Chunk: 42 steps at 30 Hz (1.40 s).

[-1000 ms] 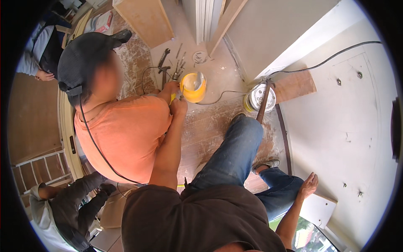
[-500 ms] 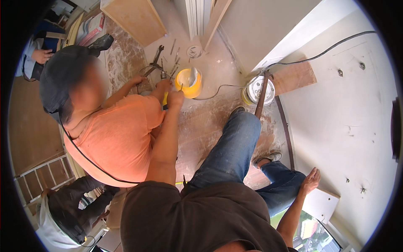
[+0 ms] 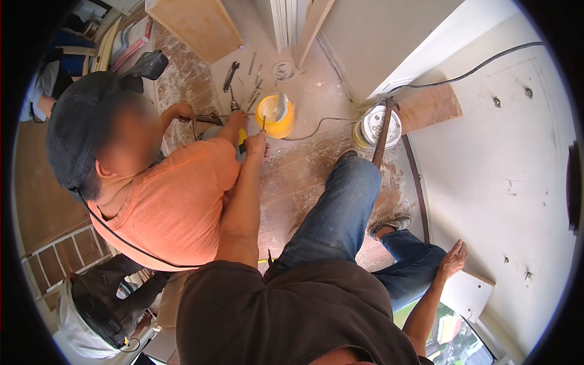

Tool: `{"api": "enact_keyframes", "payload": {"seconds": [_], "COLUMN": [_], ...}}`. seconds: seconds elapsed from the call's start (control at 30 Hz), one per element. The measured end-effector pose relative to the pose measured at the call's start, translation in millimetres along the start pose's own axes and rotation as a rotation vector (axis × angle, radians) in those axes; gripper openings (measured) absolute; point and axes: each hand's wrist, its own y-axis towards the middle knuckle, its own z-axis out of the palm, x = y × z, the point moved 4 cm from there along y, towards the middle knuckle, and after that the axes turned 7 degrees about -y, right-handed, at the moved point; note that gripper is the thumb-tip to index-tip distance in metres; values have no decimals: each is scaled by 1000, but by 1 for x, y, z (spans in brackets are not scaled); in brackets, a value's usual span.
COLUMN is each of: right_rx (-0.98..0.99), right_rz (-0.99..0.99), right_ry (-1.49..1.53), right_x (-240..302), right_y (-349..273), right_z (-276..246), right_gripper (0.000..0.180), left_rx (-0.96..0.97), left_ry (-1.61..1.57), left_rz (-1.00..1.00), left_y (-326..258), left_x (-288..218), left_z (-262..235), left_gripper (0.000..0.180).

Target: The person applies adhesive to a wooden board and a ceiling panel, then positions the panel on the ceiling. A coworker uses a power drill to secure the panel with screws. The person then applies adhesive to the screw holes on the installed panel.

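My left hand is closed on a slim metal rod, whose tip points up towards a yellow bucket. Something yellow and black lies beside that hand; I cannot make out its kind. At lower right my right hand is beyond my bent knee, near the white wall, with fingers stretched out and nothing in them. A co-worker's hand is just beyond my left hand, by a drill chuck. The co-worker's other hand is farther left.
A lidded white bucket stands at right, with a hammer lying over it. Several drill bits and a wrench lie on the dusty floor. A black cable runs along the wall. The co-worker in orange sits close at left.
The co-worker's head has turned and dipped slightly to the left. The co-worker's far hand has shifted left, away from the drill chuck. My left hand has moved slightly nearer me.
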Motion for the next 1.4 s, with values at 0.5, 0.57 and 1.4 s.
{"api": "enact_keyframes", "payload": {"seconds": [0.5, 0.57, 1.4], "right_rx": [-27, -7, -51], "right_rz": [-2, 23, 32], "right_ry": [8, 4, 83], "right_x": [-4, -4, -1], "right_y": [-2, -2, -7], "right_z": [0, 0, -11], "right_gripper": [47, 47, 50], "left_rx": [-189, -256, 82], "left_ry": [320, 602, 218], "left_rz": [482, 723, 589], "left_y": [96, 69, -144], "left_x": [44, 36, 79], "left_z": [-16, -14, 31], "left_gripper": [47, 41, 48]}}
